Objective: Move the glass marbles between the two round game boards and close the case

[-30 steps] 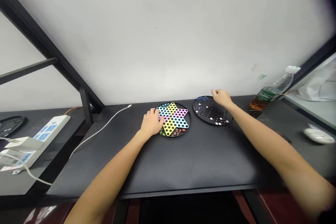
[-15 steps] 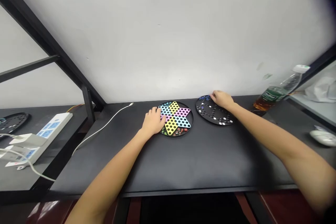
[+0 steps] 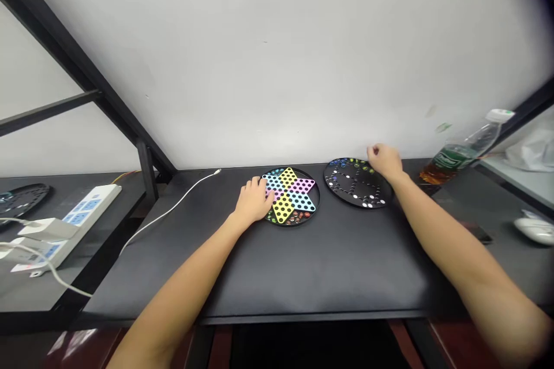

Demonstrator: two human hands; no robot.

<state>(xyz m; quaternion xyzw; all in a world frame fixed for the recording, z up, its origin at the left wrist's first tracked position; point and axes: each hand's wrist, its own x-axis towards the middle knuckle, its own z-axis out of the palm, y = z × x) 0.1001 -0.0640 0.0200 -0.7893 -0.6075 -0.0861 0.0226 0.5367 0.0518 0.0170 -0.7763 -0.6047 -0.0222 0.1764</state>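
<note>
A round black board with a coloured star of holes [image 3: 295, 199] lies on the dark table, with small coloured pieces around its rim. My left hand [image 3: 254, 199] rests on its left edge, fingers spread. To the right is a second round black board [image 3: 352, 184] with white pieces along its lower edge and blue and yellow-green ones along its top. My right hand [image 3: 385, 160] is above that board's upper right edge, its thumb and index finger curled together; whatever they hold, if anything, is too small to make out.
A bottle of brown drink [image 3: 452, 155] stands tilted in view at the right, near a white mouse [image 3: 535, 229]. A white cable [image 3: 173, 207] and a power strip [image 3: 86, 213] lie to the left, beside another round board [image 3: 26, 202].
My right hand has moved right from the second board's top edge to its upper right, uncovering yellow-green pieces. My left hand has stayed on the star board.
</note>
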